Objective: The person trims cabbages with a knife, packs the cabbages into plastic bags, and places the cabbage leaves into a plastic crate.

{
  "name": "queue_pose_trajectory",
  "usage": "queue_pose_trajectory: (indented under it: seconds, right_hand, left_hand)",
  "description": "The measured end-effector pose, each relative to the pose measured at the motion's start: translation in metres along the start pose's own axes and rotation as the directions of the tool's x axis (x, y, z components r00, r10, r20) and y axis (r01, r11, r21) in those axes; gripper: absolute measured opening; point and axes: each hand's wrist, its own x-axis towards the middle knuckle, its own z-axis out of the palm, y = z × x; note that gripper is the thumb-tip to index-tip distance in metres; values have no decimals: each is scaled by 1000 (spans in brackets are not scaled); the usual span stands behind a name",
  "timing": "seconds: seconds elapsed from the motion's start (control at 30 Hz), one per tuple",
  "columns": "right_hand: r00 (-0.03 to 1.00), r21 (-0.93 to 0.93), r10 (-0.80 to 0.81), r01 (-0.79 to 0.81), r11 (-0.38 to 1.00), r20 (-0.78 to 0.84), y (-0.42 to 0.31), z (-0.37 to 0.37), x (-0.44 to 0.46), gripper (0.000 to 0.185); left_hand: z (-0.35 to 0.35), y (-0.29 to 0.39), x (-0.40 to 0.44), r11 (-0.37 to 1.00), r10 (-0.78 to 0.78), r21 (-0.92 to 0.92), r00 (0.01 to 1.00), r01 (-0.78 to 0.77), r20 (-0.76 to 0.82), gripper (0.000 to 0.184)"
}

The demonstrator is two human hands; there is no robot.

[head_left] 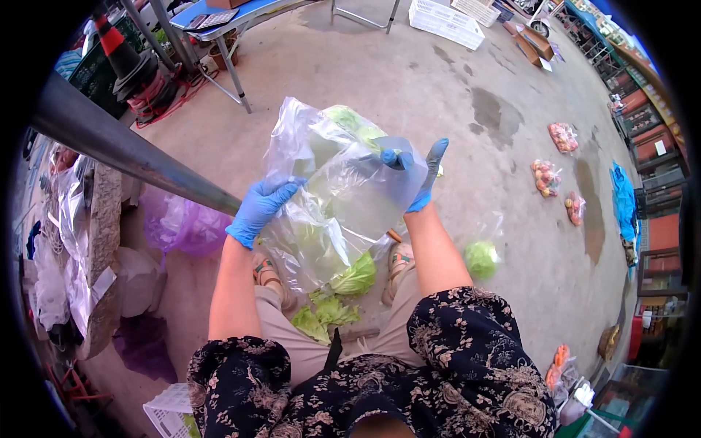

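A clear plastic bag [321,212] is spread between my hands, above the floor in front of my feet. My left hand [264,207], in a blue glove, pinches the bag's left side. My right hand [423,175], also gloved in blue, is at the bag's right edge. Its curled fingers grip the film there, while one digit points up, apart from the bag. Pale green leaves [352,125] show at the bag's far end, partly behind the film. Below the bag, loose lettuce leaves [354,276] lie on the ground between my feet, partly covered by it.
A bagged green lettuce [482,259] lies to the right. Farther right are several bags of round reddish produce [545,177]. A metal pole [146,150] slants in from the left, near my left hand. A blue table [208,18] and white crate [445,23] stand beyond.
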Motion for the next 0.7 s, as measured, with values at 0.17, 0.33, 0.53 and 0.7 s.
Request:
queue_pose_trajectory:
  seconds: [0.17, 0.33, 0.53, 0.7]
  right_hand:
    - [666, -173, 191, -440, 881, -721, 5, 3, -1, 77]
    - [733, -127, 354, -511, 850, -581, 0, 6, 0, 69]
    - [688, -427, 281, -666, 612, -669, -6, -24, -3, 26]
    - [732, -51, 246, -357, 933, -636, 17, 20, 7, 29]
  left_hand:
    - [1, 3, -1, 996, 85, 28, 995, -86, 52, 22]
    - [-2, -6, 5, 997, -55, 49, 997, 52, 49, 27]
    - [-5, -32, 18, 966, -177, 153, 965, 208, -192, 28]
    - [7, -36, 22, 966, -137, 201, 980, 165, -146, 33]
